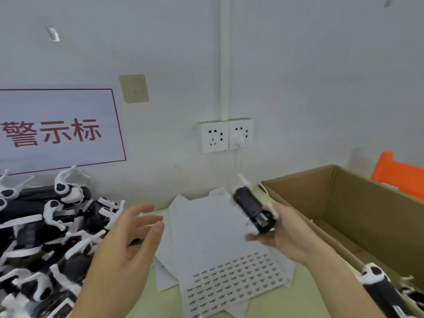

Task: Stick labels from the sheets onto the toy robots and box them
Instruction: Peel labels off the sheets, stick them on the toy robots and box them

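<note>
While the right hand curls its fingers around a black toy robot, the left hand hovers with fingers spread and released. Below and between both hands, label sheets lie on the desk. Left of the left fingers sits a heap of toy robots; right of the right fingers stands a cardboard box.

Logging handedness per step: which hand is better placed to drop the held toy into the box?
Right. The right hand already grips the toy beside the box; the left hand hovers open nearer the toy pile.
</note>
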A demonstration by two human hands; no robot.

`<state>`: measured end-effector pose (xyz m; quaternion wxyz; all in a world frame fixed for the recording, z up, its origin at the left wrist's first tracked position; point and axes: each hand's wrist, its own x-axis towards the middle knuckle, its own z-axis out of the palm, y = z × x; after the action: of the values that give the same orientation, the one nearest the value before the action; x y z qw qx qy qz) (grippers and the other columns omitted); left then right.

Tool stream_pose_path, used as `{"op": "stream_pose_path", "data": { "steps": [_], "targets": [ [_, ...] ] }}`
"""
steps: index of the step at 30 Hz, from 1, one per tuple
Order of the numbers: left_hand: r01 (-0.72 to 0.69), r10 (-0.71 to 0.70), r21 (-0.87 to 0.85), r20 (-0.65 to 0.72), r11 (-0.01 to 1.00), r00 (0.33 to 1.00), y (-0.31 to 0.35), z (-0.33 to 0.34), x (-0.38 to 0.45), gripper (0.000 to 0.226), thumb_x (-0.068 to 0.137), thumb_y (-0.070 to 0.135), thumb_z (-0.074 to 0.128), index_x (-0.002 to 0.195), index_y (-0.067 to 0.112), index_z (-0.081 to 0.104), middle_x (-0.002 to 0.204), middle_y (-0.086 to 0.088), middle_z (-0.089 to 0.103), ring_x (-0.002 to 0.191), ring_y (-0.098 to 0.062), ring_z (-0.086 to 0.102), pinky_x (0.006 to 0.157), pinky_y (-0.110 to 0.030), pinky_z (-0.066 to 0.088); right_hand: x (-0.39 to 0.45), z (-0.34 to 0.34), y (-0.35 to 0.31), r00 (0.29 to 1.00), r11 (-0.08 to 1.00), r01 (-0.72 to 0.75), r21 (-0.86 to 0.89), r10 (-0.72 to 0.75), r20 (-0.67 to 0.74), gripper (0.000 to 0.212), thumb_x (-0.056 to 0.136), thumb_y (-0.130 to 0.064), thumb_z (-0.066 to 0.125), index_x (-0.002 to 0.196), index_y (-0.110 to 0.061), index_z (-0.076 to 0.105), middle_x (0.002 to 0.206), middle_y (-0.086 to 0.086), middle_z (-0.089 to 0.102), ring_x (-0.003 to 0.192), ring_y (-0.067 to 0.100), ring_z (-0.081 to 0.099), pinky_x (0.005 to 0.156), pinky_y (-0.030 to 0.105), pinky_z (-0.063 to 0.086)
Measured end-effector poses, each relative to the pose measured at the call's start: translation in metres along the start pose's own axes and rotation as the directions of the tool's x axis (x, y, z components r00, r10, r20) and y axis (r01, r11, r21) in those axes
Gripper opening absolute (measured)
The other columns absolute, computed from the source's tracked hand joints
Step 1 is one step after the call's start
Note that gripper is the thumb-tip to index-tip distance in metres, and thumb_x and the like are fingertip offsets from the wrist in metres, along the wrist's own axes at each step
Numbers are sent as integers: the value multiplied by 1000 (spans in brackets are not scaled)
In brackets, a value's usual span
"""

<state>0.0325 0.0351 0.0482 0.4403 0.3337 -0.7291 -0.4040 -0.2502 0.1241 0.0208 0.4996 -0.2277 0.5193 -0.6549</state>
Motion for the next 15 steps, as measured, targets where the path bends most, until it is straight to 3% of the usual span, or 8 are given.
{"op": "stream_pose_path", "data": {
  "steps": [2, 4, 7, 9, 10, 11, 13, 15],
  "targets": [
    [2, -2, 21, -28, 1000, 1000, -3, -6, -2, 40, 72, 54, 55, 108, 39, 62, 102, 16, 74, 95, 1, 68, 76, -25, 52, 7, -21, -1, 977, 982, 38, 185, 3, -213, 33, 104, -16, 41, 132, -2, 53, 106, 22, 57, 92, 42, 62, 44, 30, 55],
    [-3, 5, 30, -67, 1000, 998, -5, -11, 0, 30, 77, 50, 55, 103, 40, 63, 98, 12, 75, 92, -5, 70, 78, -33, 53, 17, -38, -1, 925, 950, 134, 282, -18, -379, 33, 105, -13, 43, 135, -4, 51, 125, 23, 53, 93, 36, 60, 53, 33, 58],
    [-39, 42, 29, -105, 999, 994, -6, -15, 6, 19, 85, 38, 54, 101, 36, 65, 92, 11, 76, 84, -7, 71, 72, -27, 55, 26, -53, -10, 791, 875, 337, 347, -64, -608, 40, 106, -12, 43, 145, -2, 41, 146, 28, 44, 100, 28, 63, 79, 28, 58],
    [-46, 48, 20, -102, 999, 994, -6, -14, 9, 16, 89, 34, 56, 102, 33, 66, 90, 10, 76, 81, -5, 71, 68, -19, 54, 28, -51, -14, 776, 827, 370, 423, -26, -630, 52, 108, -25, 39, 156, -13, 27, 159, 19, 30, 130, 37, 51, 103, 39, 51],
    [-44, 46, 23, -92, 999, 995, -7, -13, 10, 14, 93, 27, 57, 102, 32, 66, 90, 9, 76, 80, -5, 71, 67, -18, 53, 29, -50, -14, 773, 854, 330, 402, 0, -635, 55, 107, -30, 39, 158, -18, 21, 163, 14, 25, 138, 38, 43, 109, 43, 46],
    [-45, 47, 34, -81, 998, 996, -9, -12, 11, 17, 95, 19, 58, 101, 32, 67, 89, 9, 76, 79, -5, 71, 66, -17, 53, 29, -48, -12, 769, 903, 277, 328, -4, -639, 57, 107, -31, 39, 159, -20, 19, 164, 13, 22, 140, 37, 40, 111, 45, 43],
    [-49, 52, 62, -48, 997, 998, -8, -9, 12, 24, 95, 12, 59, 97, 33, 69, 87, 10, 76, 77, -5, 71, 65, -22, 54, 25, -40, -15, 805, 996, 79, -37, -86, -587, 51, 107, -26, 42, 156, -16, 29, 160, 14, 30, 130, 35, 50, 111, 45, 42],
    [-61, 63, 88, -17, 994, 998, -6, -6, 11, 27, 94, 13, 59, 91, 37, 70, 85, 12, 75, 77, -7, 71, 66, -30, 54, 18, -30, -20, 854, 864, -65, -500, -211, -476, 33, 104, -24, 47, 133, -12, 57, 136, 18, 57, 113, 33, 63, 105, 50, 47]
  ]
}}
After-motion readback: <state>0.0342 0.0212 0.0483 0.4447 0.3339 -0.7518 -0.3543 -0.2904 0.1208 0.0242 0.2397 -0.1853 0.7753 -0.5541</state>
